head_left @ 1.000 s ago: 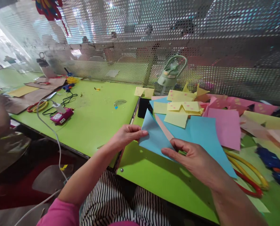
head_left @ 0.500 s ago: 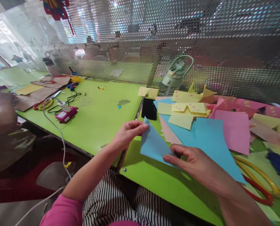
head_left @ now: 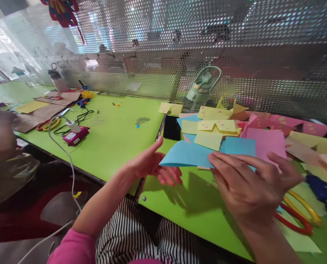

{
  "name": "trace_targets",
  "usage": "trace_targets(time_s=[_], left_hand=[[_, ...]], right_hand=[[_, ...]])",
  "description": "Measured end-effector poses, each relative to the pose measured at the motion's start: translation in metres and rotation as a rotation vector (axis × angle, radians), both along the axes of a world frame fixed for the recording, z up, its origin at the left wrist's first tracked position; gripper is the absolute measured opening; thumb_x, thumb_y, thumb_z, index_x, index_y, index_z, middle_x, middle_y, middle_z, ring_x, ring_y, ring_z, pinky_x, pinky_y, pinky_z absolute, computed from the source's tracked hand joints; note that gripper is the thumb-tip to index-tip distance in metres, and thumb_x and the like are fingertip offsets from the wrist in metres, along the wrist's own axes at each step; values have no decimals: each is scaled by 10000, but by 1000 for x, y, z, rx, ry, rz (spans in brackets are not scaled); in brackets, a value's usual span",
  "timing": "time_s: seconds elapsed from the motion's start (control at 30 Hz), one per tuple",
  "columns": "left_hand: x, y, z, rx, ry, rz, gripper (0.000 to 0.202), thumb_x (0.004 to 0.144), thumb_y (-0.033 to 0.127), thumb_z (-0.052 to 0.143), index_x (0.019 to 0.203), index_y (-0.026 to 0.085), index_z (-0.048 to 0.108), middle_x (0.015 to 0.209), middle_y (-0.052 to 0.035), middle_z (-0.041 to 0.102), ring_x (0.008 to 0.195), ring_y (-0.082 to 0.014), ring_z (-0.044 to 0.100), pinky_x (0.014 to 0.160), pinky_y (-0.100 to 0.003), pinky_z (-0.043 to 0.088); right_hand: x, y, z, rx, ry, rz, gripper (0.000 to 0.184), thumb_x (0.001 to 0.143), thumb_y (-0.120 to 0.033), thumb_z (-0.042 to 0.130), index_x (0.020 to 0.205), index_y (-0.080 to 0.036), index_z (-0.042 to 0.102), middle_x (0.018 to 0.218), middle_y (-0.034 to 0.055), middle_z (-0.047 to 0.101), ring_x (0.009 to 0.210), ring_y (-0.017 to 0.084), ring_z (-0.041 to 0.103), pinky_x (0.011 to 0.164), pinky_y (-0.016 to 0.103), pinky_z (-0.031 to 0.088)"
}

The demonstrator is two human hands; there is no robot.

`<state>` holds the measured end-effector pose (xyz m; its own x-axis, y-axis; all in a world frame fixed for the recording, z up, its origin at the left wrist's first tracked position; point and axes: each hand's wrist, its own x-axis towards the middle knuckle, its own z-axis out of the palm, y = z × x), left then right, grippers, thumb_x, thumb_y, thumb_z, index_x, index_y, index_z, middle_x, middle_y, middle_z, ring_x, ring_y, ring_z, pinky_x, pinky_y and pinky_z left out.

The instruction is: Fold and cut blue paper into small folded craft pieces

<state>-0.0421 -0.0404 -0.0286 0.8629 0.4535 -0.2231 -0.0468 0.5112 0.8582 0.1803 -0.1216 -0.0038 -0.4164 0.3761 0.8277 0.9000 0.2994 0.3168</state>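
Observation:
My right hand pinches a folded piece of light blue paper by its right end, holding it above the green table. The paper is doubled over, with a rounded fold at its left tip. Just below and left of that tip is my left hand, its thumb raised and fingers spread, holding nothing. Behind the held piece, a larger blue sheet lies partly hidden by my right hand. Yellow paper cut-outs with pink dots and a pink sheet lie beside it.
A black phone and a pale green bottle stand behind my hands. Scissors with red and yellow handles lie at right, near a dark blue tool. At left are a magenta power block and another person's arm.
My left hand has let go of the blue paper and opened. My right hand has turned over and lifted the paper, which now shows its fold side-on.

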Motion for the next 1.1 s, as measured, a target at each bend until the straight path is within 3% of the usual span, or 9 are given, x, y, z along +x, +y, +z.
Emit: trace_targets(time_s=[0.1,0.27,0.37,0.47,0.53,0.6,0.7,0.93,1.1], left_hand=[[-3,1,-1,-34,23,-251,915,576,903,528,894,70,731,826,-153,755,624,-200,700,487,-247,511],[-3,-3,-3,-52,20,-306,613,635,594,755,995,98,723,852,-111,765,703,-196,723,579,-241,557],[1,-8,-5,-74,-30,-246,489,709,503,762,985,101,726,872,-114,762,751,-195,723,644,-267,571],[7,-11,-8,-48,-114,-60,407,747,442,766,936,83,730,854,-121,755,728,-163,710,667,-258,564],[10,-13,-9,-25,-154,29,407,760,444,763,942,81,728,873,-126,752,754,-162,711,694,-266,565],[13,-14,-11,2,-161,68,416,772,452,757,959,82,725,903,-131,749,787,-169,713,723,-282,568],[16,-17,-13,50,-135,98,414,798,459,736,977,86,722,914,-135,749,794,-171,713,736,-294,567],[21,-22,-22,123,-51,82,380,851,444,682,1009,100,721,954,-136,749,830,-182,712,787,-317,549],[21,-23,-23,157,25,25,424,844,486,673,1000,94,722,955,-145,749,816,-186,708,795,-333,544]], right_hand=[[2,0,-2,65,-44,29,175,829,-169,701,981,-252,675,949,3,771,918,257,630,1004,498,338],[3,3,-7,76,-42,-12,165,854,-246,685,1007,-310,681,1074,1,737,1049,262,583,995,498,358],[1,4,-8,52,-14,-15,245,841,-229,694,1071,-310,673,1120,34,708,1090,277,553,992,498,366],[-1,6,-7,-53,328,-30,308,852,-287,676,1157,-263,634,1146,107,658,1084,286,564,933,466,424],[-3,6,-8,-314,700,7,278,884,-421,608,1088,-235,644,1028,107,662,929,249,614,805,404,487],[-6,7,-9,-769,966,122,378,891,-566,520,986,-228,657,884,75,667,780,211,620,684,348,505],[-14,6,-11,-1256,1098,319,437,827,-639,561,913,-222,659,861,55,676,795,201,620,699,316,504],[-25,5,-15,-1092,1377,363,395,788,-565,658,641,-205,587,633,-20,543,619,127,476,601,264,408],[-17,9,-19,-969,1472,334,390,798,-550,652,635,-208,560,611,-27,512,602,121,454,600,265,397]])
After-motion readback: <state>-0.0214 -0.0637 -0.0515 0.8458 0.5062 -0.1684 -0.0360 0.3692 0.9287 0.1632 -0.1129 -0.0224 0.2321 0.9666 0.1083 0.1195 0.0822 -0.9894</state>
